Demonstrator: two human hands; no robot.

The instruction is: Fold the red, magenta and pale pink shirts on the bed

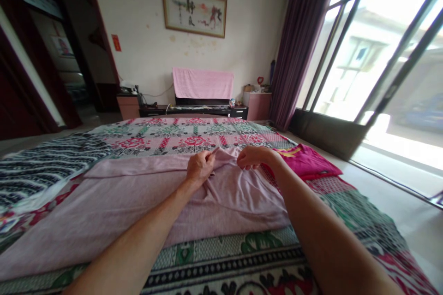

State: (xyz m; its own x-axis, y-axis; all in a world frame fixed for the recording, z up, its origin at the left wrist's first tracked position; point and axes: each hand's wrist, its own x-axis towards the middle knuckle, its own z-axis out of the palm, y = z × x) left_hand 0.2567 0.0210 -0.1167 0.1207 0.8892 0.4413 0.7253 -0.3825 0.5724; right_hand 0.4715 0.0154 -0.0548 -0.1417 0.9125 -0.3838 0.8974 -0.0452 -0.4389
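Observation:
A pale pink garment (131, 203) lies spread across the patterned blanket, its far edge folded over on the left and wrinkled on the right. Near the middle of that far edge, my left hand (200, 166) is closed, pinching the fabric. Just to its right, my right hand (251, 157) is closed on the same cloth, knuckles up and fingers curled down. Between the two hands the fabric is raised in small creases. The right fingertips are partly hidden.
The flowered blanket (194, 140) covers the broad surface. A folded magenta garment (308, 161) lies to the right, a black-and-white striped cloth (51, 166) to the left. Beyond stands a low cabinet (152, 111) with a pink-draped screen (203, 83). Glass doors (346, 64) are at right.

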